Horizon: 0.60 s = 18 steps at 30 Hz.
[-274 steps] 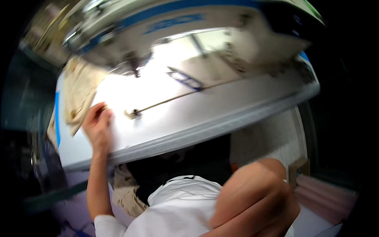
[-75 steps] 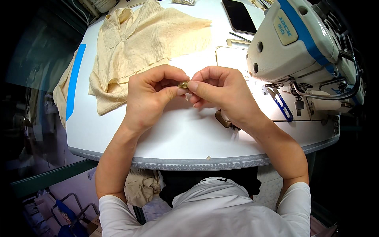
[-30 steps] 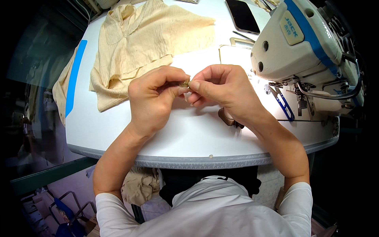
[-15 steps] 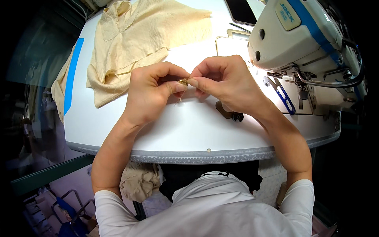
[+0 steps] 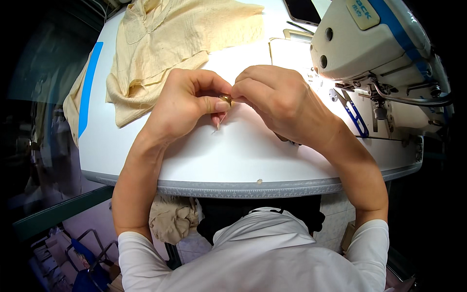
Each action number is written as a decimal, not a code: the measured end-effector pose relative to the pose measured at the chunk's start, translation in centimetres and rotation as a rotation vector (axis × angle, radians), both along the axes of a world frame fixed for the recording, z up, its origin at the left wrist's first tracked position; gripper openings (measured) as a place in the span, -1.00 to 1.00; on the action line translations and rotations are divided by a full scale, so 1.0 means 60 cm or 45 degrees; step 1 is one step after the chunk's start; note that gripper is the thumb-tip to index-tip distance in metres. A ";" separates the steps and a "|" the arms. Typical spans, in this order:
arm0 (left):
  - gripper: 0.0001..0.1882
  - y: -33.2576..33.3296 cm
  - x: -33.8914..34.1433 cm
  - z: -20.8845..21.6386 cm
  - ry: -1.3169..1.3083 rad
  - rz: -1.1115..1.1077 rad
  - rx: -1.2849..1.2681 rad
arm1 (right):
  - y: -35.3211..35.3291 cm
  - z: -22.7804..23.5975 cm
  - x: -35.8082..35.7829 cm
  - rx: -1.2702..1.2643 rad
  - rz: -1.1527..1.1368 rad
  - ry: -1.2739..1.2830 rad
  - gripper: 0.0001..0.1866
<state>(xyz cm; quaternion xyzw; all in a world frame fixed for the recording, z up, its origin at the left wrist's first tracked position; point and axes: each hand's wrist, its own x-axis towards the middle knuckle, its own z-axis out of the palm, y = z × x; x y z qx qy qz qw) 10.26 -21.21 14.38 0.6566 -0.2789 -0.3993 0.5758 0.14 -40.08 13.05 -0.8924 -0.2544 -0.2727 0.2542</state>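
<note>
My left hand (image 5: 182, 107) pinches a small brass-coloured bobbin case (image 5: 226, 100) between thumb and fingers, above the white table. A thin pale thread (image 5: 217, 128) hangs below those fingers. Against the right side of the case, my right hand (image 5: 287, 104) has its fingers bent and drawn together. Its back is turned up, so its thumb and whatever it pinches are hidden. Just under the right hand, part of a dark brown object (image 5: 281, 137) shows on the table.
Cream cloth (image 5: 165, 44) lies at the far left. A white-and-blue sewing machine (image 5: 360, 53) stands right, with blue-handled snips (image 5: 359, 118) by its needle area. A phone (image 5: 300, 10) lies at the back. A ruler-marked edge (image 5: 233, 190) runs along the front; crumpled cloth (image 5: 172, 219) sits below.
My right hand has rolled over, so its back faces up and it covers more of the brown object. My left hand still holds the bobbin case in nearly the same place.
</note>
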 end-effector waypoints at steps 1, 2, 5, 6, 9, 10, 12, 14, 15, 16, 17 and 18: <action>-0.85 0.000 0.001 0.002 0.028 -0.001 0.003 | 0.001 -0.004 0.001 0.061 -0.009 -0.003 -0.87; -0.85 -0.001 0.001 0.001 0.056 0.011 -0.015 | 0.005 -0.012 0.002 0.121 -0.019 -0.007 -0.87; -0.84 -0.003 0.000 -0.002 0.092 0.052 -0.059 | 0.008 -0.007 -0.004 0.292 -0.080 0.118 -0.90; -0.84 -0.004 -0.001 -0.001 0.077 0.069 -0.060 | 0.010 -0.003 -0.008 0.347 -0.107 0.185 -0.91; -0.83 -0.006 -0.004 0.000 0.041 0.117 -0.089 | 0.015 -0.002 -0.012 0.492 -0.188 0.305 -0.95; -0.82 -0.007 -0.004 -0.001 0.031 0.132 -0.104 | 0.016 -0.002 -0.012 0.534 -0.200 0.341 -0.95; -0.82 -0.007 -0.004 -0.003 -0.021 0.158 -0.133 | 0.019 -0.005 -0.011 0.623 -0.224 0.414 -0.95; -0.82 -0.008 -0.004 -0.008 -0.059 0.177 -0.160 | 0.021 -0.005 -0.010 0.740 -0.245 0.509 -0.93; -0.82 -0.008 -0.003 -0.012 -0.072 0.180 -0.175 | 0.022 -0.005 -0.011 0.799 -0.259 0.556 -0.92; -0.82 -0.009 -0.003 -0.013 -0.085 0.183 -0.189 | 0.023 -0.002 -0.012 0.862 -0.266 0.616 -0.91; -0.81 -0.010 -0.004 -0.013 -0.088 0.185 -0.203 | 0.024 0.001 -0.012 0.926 -0.273 0.676 -0.90; -0.81 -0.011 -0.005 -0.013 -0.092 0.192 -0.214 | 0.025 0.005 -0.012 0.991 -0.276 0.738 -0.89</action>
